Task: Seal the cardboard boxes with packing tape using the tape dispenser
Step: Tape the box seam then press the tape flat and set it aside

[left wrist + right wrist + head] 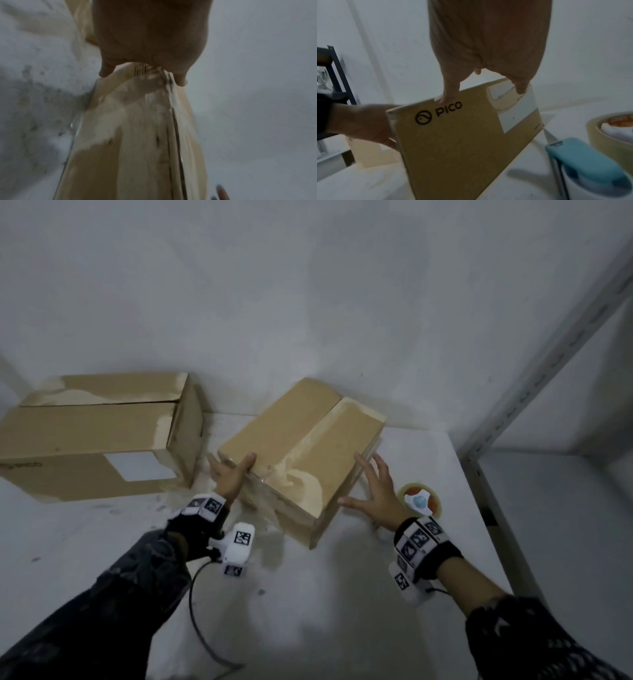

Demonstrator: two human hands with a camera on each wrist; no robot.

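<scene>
Both grips flat on box (301, 446), long axis angled away rightward.

My head camera looked down and forward over the table (342, 611). Each wrist camera looked along my palm, very close to the box (301, 446) that all three views shared, one from either side.

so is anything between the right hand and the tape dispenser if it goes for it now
Nothing visible blocks it. The tape dispenser lies on the table just right of the right hand, with bare surface between. That hand's fingers rest on the smaller cardboard box, which lies on its other side.
</scene>
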